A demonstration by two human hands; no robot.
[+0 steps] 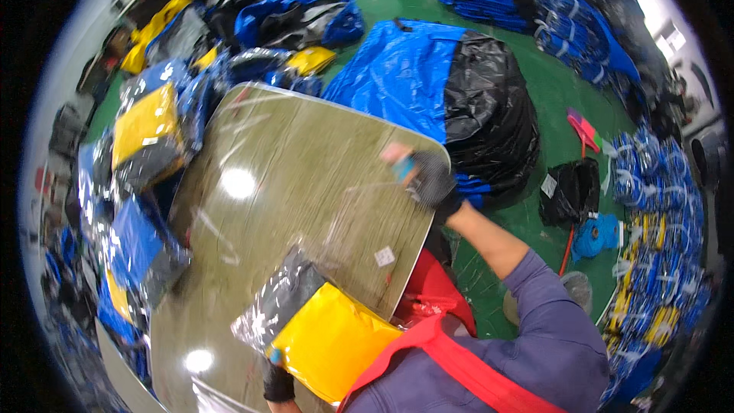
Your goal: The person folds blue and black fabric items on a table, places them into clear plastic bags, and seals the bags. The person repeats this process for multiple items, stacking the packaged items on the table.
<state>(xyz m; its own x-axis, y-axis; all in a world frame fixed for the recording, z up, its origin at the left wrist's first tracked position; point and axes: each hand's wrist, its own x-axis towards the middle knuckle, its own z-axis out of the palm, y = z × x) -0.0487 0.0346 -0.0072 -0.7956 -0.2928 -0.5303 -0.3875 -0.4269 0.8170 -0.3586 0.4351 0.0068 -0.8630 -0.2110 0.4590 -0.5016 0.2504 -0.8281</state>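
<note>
My right hand, in a dark fingerless glove with a blue fingertip cover, reaches to the table's far right edge. It pinches the corner of a clear plastic bag that lies flat on the glossy olive table; a small white sticker shows on the bag. My left hand, also gloved, grips the near edge of a folded yellow and grey garment wrapped in clear film, at the table's near side against my chest.
Bagged yellow, blue and grey garments are heaped along the table's left side. A big blue and black sack stands on the green floor beyond it. Blue bundles line the right, and a red object sits beside my body.
</note>
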